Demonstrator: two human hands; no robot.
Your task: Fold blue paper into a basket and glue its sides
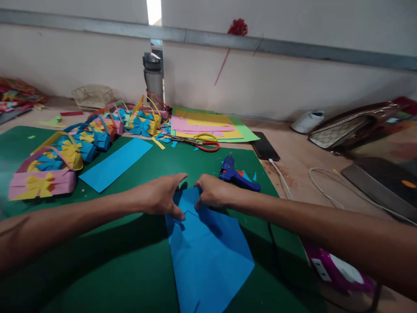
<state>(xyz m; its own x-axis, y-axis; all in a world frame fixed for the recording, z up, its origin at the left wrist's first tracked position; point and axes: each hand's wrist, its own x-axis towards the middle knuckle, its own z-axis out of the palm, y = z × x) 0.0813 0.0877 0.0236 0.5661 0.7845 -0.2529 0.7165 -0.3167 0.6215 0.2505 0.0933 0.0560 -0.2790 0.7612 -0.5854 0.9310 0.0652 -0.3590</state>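
A large blue paper sheet (211,252) with creases and short cuts lies on the green mat before me. My right hand (211,191) is closed on its far edge, thumb and curled fingers around the paper. At the sheet's far left corner is my left hand (166,198), its thumb and fingers spread apart, the thumb tip at the paper. A blue glue gun (233,171) rests just beyond my right wrist. Left of my hands lies a blue paper strip (116,164).
Several small paper baskets (70,152) line the mat's left side. Scissors (202,142) lie before stacked coloured paper (208,124). A grey bottle (153,78) stands at the wall. A phone (265,146) with a white cable and a bag (348,130) are at right.
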